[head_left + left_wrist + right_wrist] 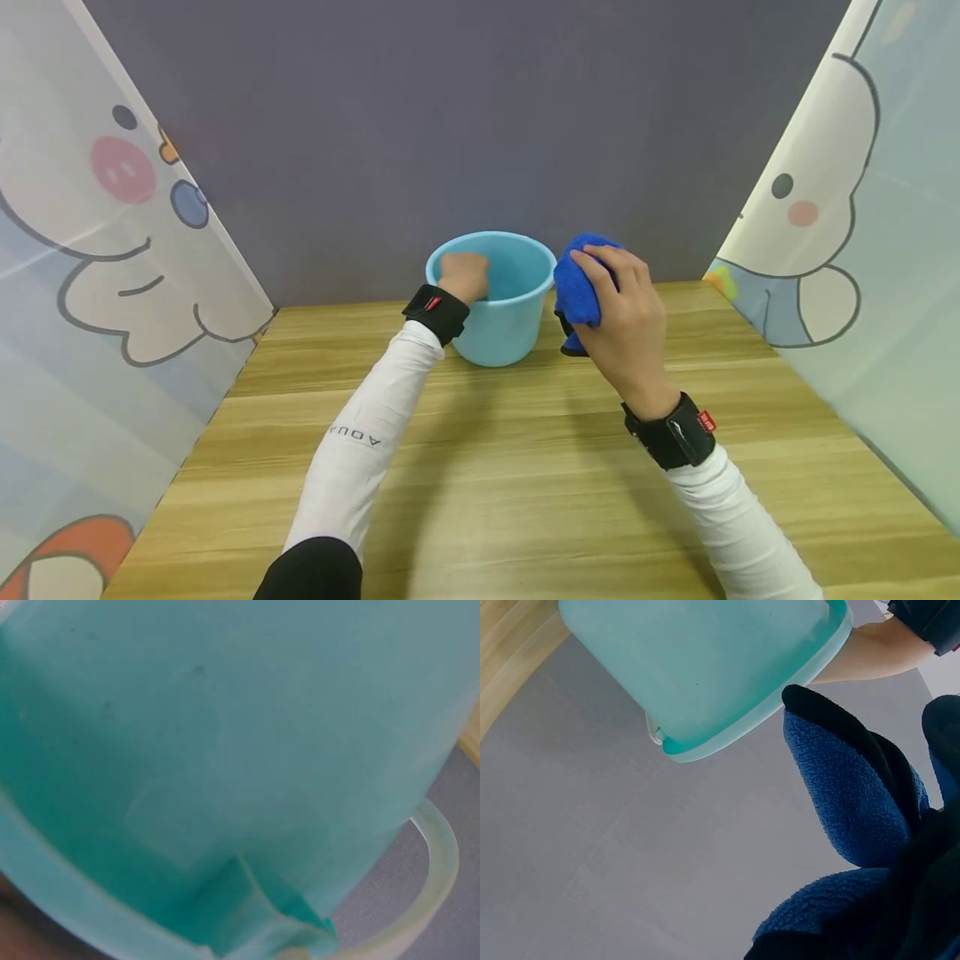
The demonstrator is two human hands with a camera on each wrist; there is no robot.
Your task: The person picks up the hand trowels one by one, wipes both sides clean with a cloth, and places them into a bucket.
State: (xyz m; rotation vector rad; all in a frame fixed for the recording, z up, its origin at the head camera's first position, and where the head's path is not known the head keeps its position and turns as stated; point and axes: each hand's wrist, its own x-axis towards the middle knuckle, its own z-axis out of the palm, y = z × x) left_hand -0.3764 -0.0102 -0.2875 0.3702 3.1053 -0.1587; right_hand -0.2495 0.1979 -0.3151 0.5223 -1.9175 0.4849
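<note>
A light-blue plastic bucket [498,333] is near the dark back wall. My left hand [464,277] reaches over its left rim, knuckles up. Its fingers are hidden inside, so what they hold cannot be told. Seen from the left wrist, the bucket's outer wall [262,735] fills the picture, with a pale handle [444,862] at the side. To the right of the bucket, my right hand [628,312] grips a bunched blue cloth [576,287] with black edging, held above the table. In the right wrist view, folds of the cloth [844,787] hang apart from the bucket.
A wood-grain table [517,492] spreads beneath both arms. Behind it rises a plain dark grey wall [465,117]. Cartoon-printed panels close in the left side [45,333] and right side [900,333].
</note>
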